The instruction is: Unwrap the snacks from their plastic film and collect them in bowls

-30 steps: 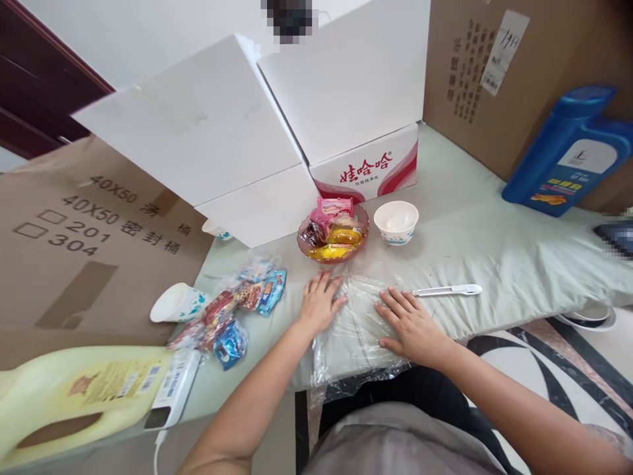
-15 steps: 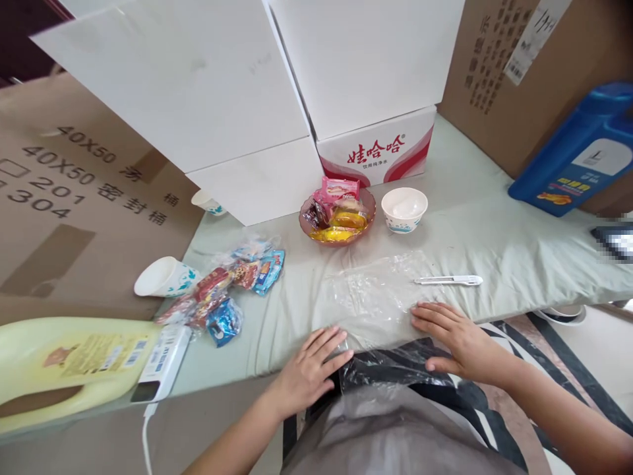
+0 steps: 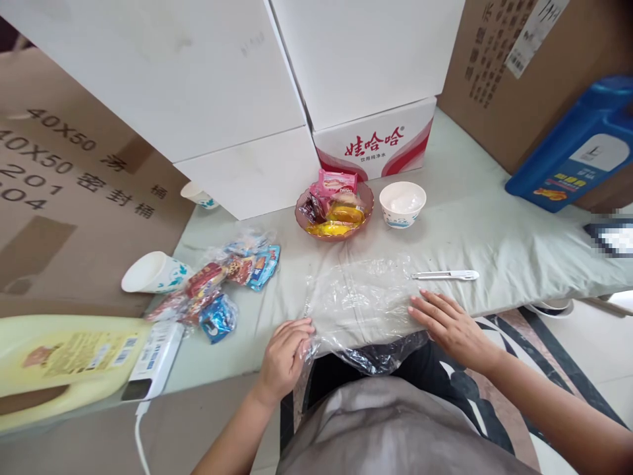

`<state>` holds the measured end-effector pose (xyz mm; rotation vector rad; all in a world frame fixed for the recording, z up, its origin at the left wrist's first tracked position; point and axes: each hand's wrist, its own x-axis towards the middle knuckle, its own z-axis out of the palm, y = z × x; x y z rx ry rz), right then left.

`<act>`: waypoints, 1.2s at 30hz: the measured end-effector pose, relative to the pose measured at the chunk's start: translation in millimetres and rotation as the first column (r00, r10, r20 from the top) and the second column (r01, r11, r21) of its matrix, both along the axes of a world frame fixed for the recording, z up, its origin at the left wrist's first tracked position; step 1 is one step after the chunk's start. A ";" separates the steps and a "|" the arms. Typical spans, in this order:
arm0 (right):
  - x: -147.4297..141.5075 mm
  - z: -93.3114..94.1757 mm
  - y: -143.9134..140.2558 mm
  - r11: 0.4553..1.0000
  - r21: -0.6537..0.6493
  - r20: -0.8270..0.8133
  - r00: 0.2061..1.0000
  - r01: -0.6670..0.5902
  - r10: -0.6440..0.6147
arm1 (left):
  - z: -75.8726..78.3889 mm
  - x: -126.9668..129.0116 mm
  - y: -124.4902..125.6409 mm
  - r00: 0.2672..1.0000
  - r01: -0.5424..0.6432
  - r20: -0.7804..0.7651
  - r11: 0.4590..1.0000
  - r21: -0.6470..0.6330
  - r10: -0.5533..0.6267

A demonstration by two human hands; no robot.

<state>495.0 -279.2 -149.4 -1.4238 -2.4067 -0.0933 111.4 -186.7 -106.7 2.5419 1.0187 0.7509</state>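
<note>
1. Head view: A person's left hand (image 3: 287,353) works at the table's near edge, fingers bent toward the thumb in a narrow grip, holding the near left corner of a clear plastic film (image 3: 359,300).

2. Head view: The right hand (image 3: 452,330) rests at the near edge, beside the film's right side, its grip wide, fingers straight and slightly apart. Its thumb is largely hidden.

3. Head view: The film lies wrinkled on the green-clothed table (image 3: 469,191) between the two hands, its lower part draped over the near edge above the person's lap.

4. Head view: A white utility knife (image 3: 457,275) lies just beyond the right hand, blade end toward the film's right edge.

5. Head view: Farther from the near edge, a pink glass bowl (image 3: 341,236) holds wrapped snacks (image 3: 336,212); an upright paper bowl (image 3: 403,216) stands just beside it, in front of a white carton (image 3: 373,145).

6. Head view: Toward the table's left end, snack packets (image 3: 217,318) are heaped near a tipped paper cup (image 3: 151,273) and a yellow jug (image 3: 84,356). Toward the right end, a blue bottle (image 3: 576,155) leans before a brown box (image 3: 487,66).
</note>
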 end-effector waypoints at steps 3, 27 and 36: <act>-8.5 -3.6 -2.4 0.995 0.078 -0.050 0.996 -0.064 0.068 | 1.9 1.8 1.2 1.000 -0.002 -0.003 1.000 0.003 0.002; -32.1 24.2 42.0 0.899 -0.149 -0.401 0.806 0.411 -0.435 | -0.7 27.6 36.0 0.816 -0.578 -0.222 0.768 -0.275 0.534; -36.6 35.0 53.5 0.969 -0.101 -0.578 0.779 0.226 -0.242 | 0.5 38.8 38.2 0.866 -0.291 0.234 0.826 -0.483 0.442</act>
